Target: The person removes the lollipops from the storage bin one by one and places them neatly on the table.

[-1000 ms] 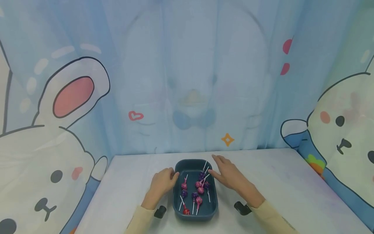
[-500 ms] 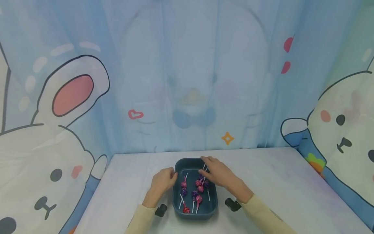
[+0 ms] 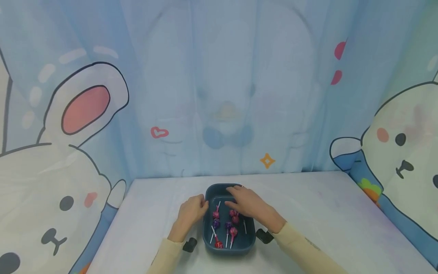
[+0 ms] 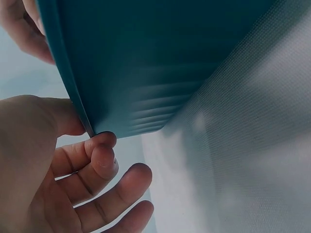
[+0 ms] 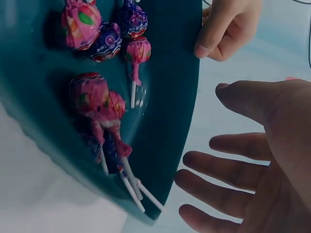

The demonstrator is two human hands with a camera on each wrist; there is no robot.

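Note:
A dark teal rectangular tub (image 3: 230, 251) stands on the table, holding several wrapped lollipops in pink, purple and red. My left hand (image 3: 190, 210) is at the tub's left side; in the left wrist view its thumb and a finger (image 4: 104, 141) pinch the rim. Over the tub's far right part reaches my right hand (image 3: 249, 201), fingers spread and nothing in them. A bunch of lollipops (image 5: 99, 104) with white sticks lies below it in the right wrist view, partly hidden from the head view. Nearer the front lie a pink lollipop (image 3: 233, 231) and a red lollipop (image 3: 218, 244).
A white cloth covers the table (image 3: 301, 213). Behind it hangs a pale blue curtain (image 3: 226, 76) with cartoon rabbits on both sides. A dark wrist camera (image 3: 264, 236) sits under the right wrist, another dark wrist camera (image 3: 189, 244) by the left.
My right hand has moved left, from beside the tub's right rim to over its far right part, covering some lollipops. The left hand stays at the left rim.

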